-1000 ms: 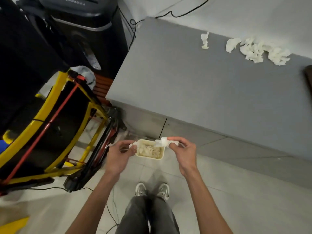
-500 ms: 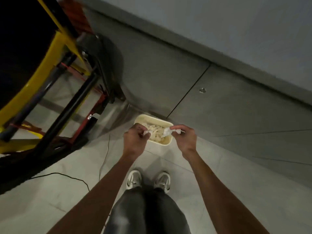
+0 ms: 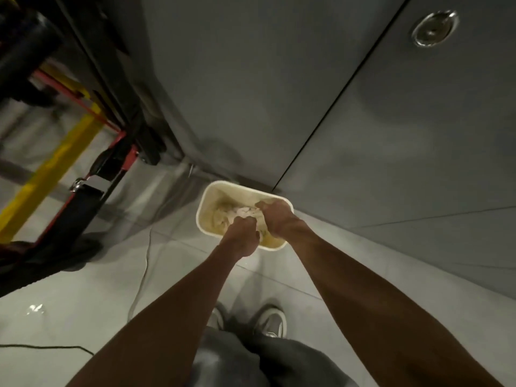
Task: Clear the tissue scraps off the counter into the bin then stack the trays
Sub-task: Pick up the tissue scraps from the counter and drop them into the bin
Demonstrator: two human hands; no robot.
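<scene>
A cream rectangular bin stands on the floor against the grey cabinet front, with white tissue scraps piled inside it. Both my hands are down inside the bin's mouth. My left hand is closed over tissue near the front rim. My right hand is closed on tissue at the right side. The scraps bunch between the two hands. The countertop and the trays are out of view.
The grey cabinet doors rise right behind the bin. A black, yellow and red cart frame stands to the left. A thin cable runs across the pale floor tiles. My shoes are just behind the bin.
My view has dropped from the countertop down to the floor. Both hands have moved from above the bin down into it, carrying the tissue with them.
</scene>
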